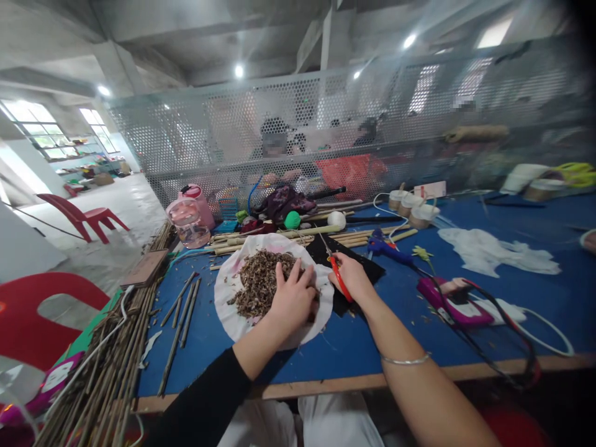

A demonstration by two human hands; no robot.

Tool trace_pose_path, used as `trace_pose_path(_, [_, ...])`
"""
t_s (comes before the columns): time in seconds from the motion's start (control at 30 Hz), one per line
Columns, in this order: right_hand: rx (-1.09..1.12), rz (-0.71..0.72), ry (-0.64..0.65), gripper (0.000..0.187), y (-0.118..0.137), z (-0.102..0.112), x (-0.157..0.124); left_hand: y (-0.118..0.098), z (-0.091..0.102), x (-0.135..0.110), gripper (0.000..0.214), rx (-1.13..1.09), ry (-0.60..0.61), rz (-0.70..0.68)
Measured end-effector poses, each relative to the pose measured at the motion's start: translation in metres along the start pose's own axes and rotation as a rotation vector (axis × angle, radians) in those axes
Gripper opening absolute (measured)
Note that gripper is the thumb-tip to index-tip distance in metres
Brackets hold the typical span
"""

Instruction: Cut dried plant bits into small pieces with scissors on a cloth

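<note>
Head view shows me the left hand [293,299] palm-down, fingers apart, on brown flakes [259,280]; the right hand [354,277], forearm angled inward, is clamped around scissors [341,280].

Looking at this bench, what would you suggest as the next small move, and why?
Perhaps set the red-handled scissors down on the black sheet: the right hand holds them pointing away from the brown pieces, where only the left hand rests, so freeing it could help gather them on the white cloth.
</note>
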State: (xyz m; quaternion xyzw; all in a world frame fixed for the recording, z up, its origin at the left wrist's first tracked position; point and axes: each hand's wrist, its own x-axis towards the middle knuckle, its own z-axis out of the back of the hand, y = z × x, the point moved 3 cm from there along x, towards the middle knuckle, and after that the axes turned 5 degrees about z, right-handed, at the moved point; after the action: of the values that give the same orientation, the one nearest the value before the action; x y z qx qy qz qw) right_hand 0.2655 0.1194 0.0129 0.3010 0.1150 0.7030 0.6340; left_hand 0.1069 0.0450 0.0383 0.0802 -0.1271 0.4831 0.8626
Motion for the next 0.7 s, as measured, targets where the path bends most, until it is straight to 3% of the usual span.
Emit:
trace_pose_path(0.1, [0.014, -0.012, -0.024, 0.053, -0.008, -0.002, 0.002, 0.018, -0.001, 0.005, 0.02, 0.046, 0.012, 0.092])
trace_pose_path(0.23, [0.024, -0.033, -0.025, 0.048, -0.007, -0.004, 0.003, 0.039, 0.014, -0.001, 0.017, -0.029, 0.052, 0.19])
trace_pose_path(0.33, [0.026, -0.033, -0.013, 0.045, -0.003, 0.0, 0.001, 0.046, 0.035, -0.022, 0.027, -0.153, -0.051, 0.259])
trace_pose_path(0.4, [0.023, -0.033, -0.004, 0.045, 0.0, 0.003, 0.0, 0.05, 0.044, -0.046, 0.023, -0.223, -0.119, 0.392])
trace_pose_path(0.43, [0.019, -0.034, 0.001, 0.044, 0.001, 0.004, 0.0, 0.051, 0.044, -0.061, 0.021, -0.266, -0.085, 0.456])
trace_pose_path(0.53, [0.001, -0.028, 0.02, 0.044, 0.003, 0.003, -0.001, 0.048, 0.03, -0.099, 0.017, -0.394, 0.162, 0.507])
trace_pose_path(0.7, [-0.044, -0.015, 0.05, 0.044, 0.0, -0.005, 0.0, 0.049, 0.01, -0.123, 0.02, -0.366, 0.154, 0.548])
